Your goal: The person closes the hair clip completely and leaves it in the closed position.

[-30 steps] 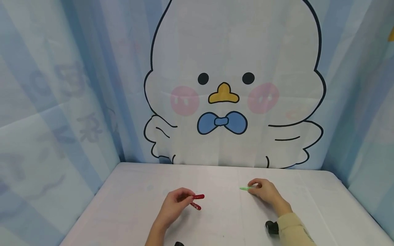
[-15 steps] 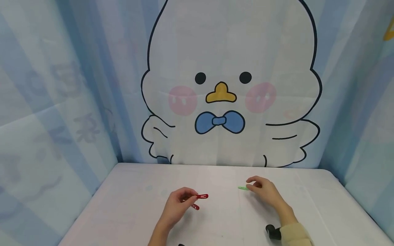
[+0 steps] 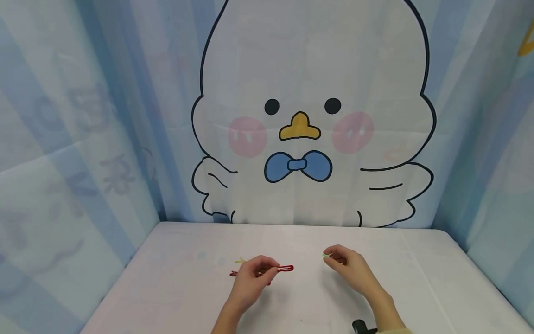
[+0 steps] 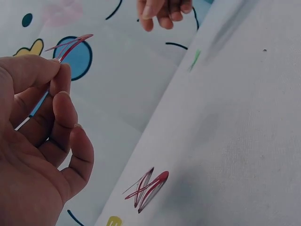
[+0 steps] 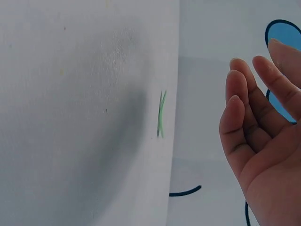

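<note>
My left hand (image 3: 252,280) is raised over the table and pinches a red snap hair clip (image 3: 286,268) between thumb and index finger. In the left wrist view that clip is spread apart at its end. Below it, red hair clips (image 4: 149,190) lie crossed on the cloth, partly behind the hand in the head view. A yellow hair clip (image 3: 240,261) shows just past the left knuckles. On the right, a green hair clip (image 5: 161,114) lies on the table near the far edge. My right hand (image 5: 263,122) hovers beside it, fingers loosely bent, with nothing seen in them.
A white cloth (image 3: 175,278) covers the table. Behind it hangs a curtain (image 3: 300,199) with a cartoon bird, and more curtains close both sides. A black camera mount (image 3: 362,326) sits at the right wrist.
My left hand has moved right with the red clip, uncovering red and yellow clips behind it. My right hand has shifted slightly left, covering most of the green clip in the head view.
</note>
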Demonstrator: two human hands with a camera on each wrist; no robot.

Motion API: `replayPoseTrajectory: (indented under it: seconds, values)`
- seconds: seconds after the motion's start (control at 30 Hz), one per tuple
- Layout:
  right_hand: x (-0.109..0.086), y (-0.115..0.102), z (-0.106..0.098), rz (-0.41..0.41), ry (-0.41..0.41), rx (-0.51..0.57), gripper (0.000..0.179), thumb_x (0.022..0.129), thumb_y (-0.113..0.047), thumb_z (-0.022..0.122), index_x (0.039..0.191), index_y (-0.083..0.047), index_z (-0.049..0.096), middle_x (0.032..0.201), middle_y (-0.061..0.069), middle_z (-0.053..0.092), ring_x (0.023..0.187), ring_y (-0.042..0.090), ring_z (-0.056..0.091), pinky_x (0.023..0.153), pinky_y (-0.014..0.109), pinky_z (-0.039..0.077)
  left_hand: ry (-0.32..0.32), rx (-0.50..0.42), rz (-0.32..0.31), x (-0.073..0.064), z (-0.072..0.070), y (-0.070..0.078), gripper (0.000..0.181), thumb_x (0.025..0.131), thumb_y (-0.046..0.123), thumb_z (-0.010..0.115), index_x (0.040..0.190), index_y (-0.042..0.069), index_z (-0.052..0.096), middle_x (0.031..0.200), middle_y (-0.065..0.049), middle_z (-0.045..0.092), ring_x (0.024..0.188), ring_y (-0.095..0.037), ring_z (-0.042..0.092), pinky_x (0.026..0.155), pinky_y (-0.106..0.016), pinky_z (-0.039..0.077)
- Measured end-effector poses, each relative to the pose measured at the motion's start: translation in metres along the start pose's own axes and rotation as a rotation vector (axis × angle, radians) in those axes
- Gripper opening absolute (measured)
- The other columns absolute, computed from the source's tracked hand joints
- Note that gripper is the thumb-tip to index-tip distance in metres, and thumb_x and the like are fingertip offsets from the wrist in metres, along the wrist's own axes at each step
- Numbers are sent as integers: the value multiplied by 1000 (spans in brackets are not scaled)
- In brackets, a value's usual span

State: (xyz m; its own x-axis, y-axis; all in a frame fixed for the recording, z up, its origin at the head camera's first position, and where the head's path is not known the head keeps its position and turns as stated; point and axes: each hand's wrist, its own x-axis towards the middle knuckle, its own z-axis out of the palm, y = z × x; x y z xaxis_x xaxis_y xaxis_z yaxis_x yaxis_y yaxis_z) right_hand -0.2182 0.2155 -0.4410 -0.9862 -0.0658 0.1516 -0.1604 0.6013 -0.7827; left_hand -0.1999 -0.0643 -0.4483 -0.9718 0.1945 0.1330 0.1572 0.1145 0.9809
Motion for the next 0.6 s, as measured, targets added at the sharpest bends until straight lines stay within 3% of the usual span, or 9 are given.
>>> replayPoseTrajectory:
  seconds: [0.3, 0.6]
  values:
    - [-14, -23, 15, -40, -23, 45, 20, 94, -18, 74, 109, -7, 70, 91, -4, 67, 81, 14, 60, 73, 28, 51, -18, -18, -5, 2, 11, -3, 12, 95, 10, 70, 105, 4, 72, 95, -2, 68, 86, -19, 60, 73, -26, 50]
    - [-25, -33, 28, -119, -99, 225, 19, 94, -20, 73, 108, -7, 69, 94, 1, 67, 83, 16, 65, 75, 28, 53, -53, -54, -7, -1, 17, -1, 10, 96, 9, 70, 105, 7, 73, 96, -2, 69, 87, -19, 60, 73, -26, 51]
